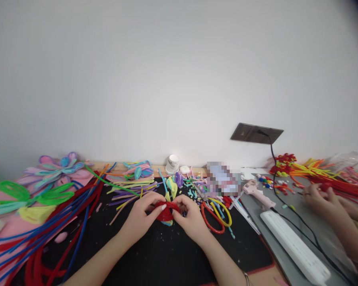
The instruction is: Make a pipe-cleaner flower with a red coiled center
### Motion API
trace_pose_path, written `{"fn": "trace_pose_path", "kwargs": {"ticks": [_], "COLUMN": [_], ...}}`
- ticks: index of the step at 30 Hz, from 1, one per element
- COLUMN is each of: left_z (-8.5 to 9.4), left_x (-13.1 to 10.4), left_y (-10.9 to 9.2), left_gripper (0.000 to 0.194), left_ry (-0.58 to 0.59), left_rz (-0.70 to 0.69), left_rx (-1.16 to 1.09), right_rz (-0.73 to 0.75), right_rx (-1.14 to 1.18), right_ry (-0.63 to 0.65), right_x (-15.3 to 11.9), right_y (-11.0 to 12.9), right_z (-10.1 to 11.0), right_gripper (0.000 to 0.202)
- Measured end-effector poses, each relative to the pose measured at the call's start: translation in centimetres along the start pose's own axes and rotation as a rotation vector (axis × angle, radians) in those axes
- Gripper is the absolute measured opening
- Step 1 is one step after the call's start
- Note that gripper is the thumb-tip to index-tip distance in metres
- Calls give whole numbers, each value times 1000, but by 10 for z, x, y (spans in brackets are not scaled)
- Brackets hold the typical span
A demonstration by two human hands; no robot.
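Observation:
Both hands meet over the black mat point(143, 258), close to the middle of the view. Between them is a rounded red pipe-cleaner piece point(166, 214). My left hand point(144, 212) pinches its left side, with the thumb on top. On the other side, the fingers of my right hand point(188, 216) are closed on its right edge. Some blue and yellow shows just under the red piece. Right behind it are a yellow pipe-cleaner shape point(172, 186) and a purple one point(179, 179). Orange-and-yellow-handled scissors point(212, 226) lie to the right of my right hand.
Blue pipe cleaners point(41, 238) and a green-looped flower point(55, 194) lie left. A paper cup point(172, 163) stands by the wall. Rightward are a glue gun point(259, 194), a power strip point(295, 246), a black cable point(304, 228) and another person's hands point(325, 202) with something red.

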State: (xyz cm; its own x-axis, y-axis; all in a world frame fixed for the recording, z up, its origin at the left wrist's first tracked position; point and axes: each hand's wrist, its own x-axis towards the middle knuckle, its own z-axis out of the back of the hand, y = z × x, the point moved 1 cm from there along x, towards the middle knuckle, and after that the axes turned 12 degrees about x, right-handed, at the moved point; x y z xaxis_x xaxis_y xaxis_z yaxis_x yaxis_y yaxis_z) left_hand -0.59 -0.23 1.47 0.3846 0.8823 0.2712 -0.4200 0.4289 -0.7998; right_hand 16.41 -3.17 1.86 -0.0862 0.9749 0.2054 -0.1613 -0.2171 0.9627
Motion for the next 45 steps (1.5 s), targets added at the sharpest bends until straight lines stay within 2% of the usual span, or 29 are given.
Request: {"fn": "trace_pose_path", "kwargs": {"ticks": [15,31,36,39,42,45], "left_z": [0,-3,-6,-8,-11,-11], "left_x": [0,-2,1,2,2,3], "left_y": [-1,-3,4,7,8,8], "left_gripper": [12,16,21,34,45,46], "left_ry": [-13,35,65,86,118,119], "left_rz": [9,29,84,123,159,173], "left_rx": [-10,-43,-244,-414,-497,-504], "right_rz": [7,-39,-121,-170,-202,-221], "right_rx": [-1,86,349,514,571,550], "right_ry": [-6,-14,-13,-49,-65,-47], "right_x": [0,1,3,3,3,3], "right_y": [0,-7,-6,-5,-6,-8], "right_z": [0,0,1,2,2,2], "right_gripper": [12,11,8,11,14,16]}}
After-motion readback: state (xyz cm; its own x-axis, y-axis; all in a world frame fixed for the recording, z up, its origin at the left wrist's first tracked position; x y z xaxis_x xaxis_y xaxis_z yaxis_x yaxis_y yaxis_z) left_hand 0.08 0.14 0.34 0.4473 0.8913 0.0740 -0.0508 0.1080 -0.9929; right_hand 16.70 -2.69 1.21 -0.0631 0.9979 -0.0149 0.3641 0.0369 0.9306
